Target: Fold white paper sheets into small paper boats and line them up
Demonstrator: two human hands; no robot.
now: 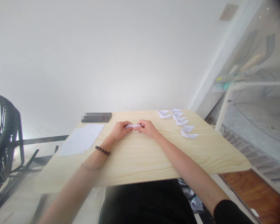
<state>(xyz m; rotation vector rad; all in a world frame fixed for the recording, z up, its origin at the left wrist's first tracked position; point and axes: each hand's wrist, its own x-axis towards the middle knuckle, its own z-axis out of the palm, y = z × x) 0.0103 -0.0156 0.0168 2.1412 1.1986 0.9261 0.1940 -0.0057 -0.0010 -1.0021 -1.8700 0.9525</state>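
Part of one dark woven-backed chair [9,124] shows at our left; the view's edge cuts it off. White flat paper sheets [81,140], their number unclear, lie near one pixelated dark oblong [95,117]. Above the pale wood-grain tabletop [135,161], our left hand [121,130], one brown beaded bracelet [103,150] on its wrist, and our right hand [148,128] pinch one small folded white paper strip [133,126], long axis left-to-right, ends hidden by fingers. Rightward, we count at least four crowded white folded-paper shapes [189,134].
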